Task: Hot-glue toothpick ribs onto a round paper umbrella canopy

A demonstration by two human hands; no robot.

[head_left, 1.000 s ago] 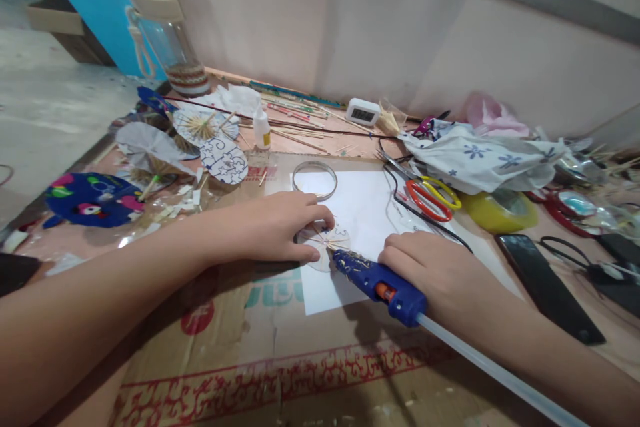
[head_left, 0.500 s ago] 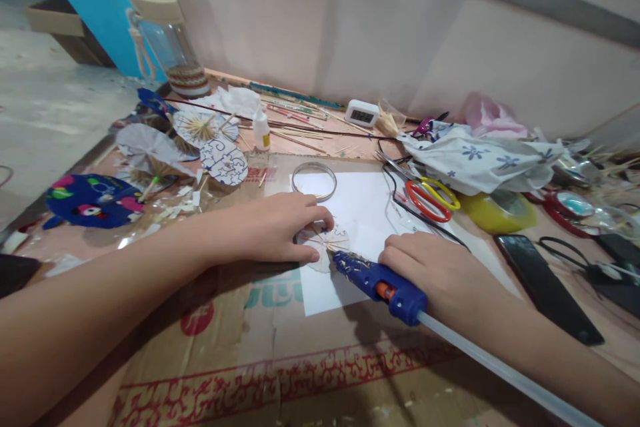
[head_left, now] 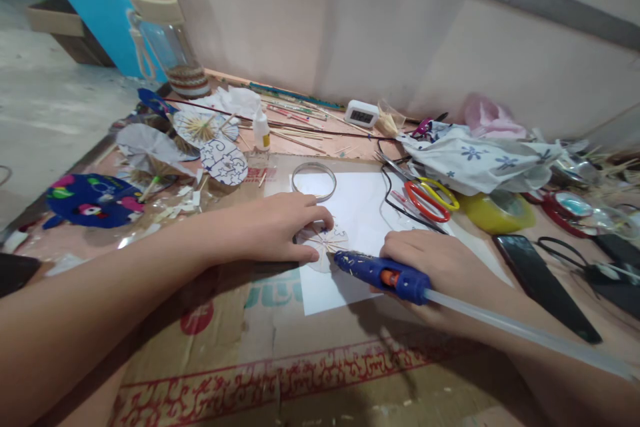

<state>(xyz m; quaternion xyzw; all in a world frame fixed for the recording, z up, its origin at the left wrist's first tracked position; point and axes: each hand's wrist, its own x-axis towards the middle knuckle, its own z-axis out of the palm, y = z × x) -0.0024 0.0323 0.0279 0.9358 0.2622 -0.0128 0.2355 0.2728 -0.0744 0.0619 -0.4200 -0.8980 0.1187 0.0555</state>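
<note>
My left hand (head_left: 273, 227) lies palm down with its fingers pressed on a small round paper disc with thin wooden ribs (head_left: 326, 240), which rests on a white sheet (head_left: 367, 213). My right hand (head_left: 443, 267) is wrapped round a blue hot glue gun (head_left: 383, 272). The gun's nozzle points left and touches the middle of the ribbed disc. A clear glue stick (head_left: 520, 333) juts out of the gun's back toward the lower right.
Flattened cardboard (head_left: 260, 347) covers the table. A metal ring (head_left: 314, 179), red and yellow scissors (head_left: 433, 199), yellow tape (head_left: 500, 210), a phone (head_left: 545, 283), a glue bottle (head_left: 261, 128), paper umbrellas (head_left: 200, 140), a floral cloth (head_left: 480, 160) and a glass jar (head_left: 167, 40) lie around.
My right hand has rolled the glue gun so it lies flatter, and the glue stick's rear end has swung up and right. The left hand has not moved.
</note>
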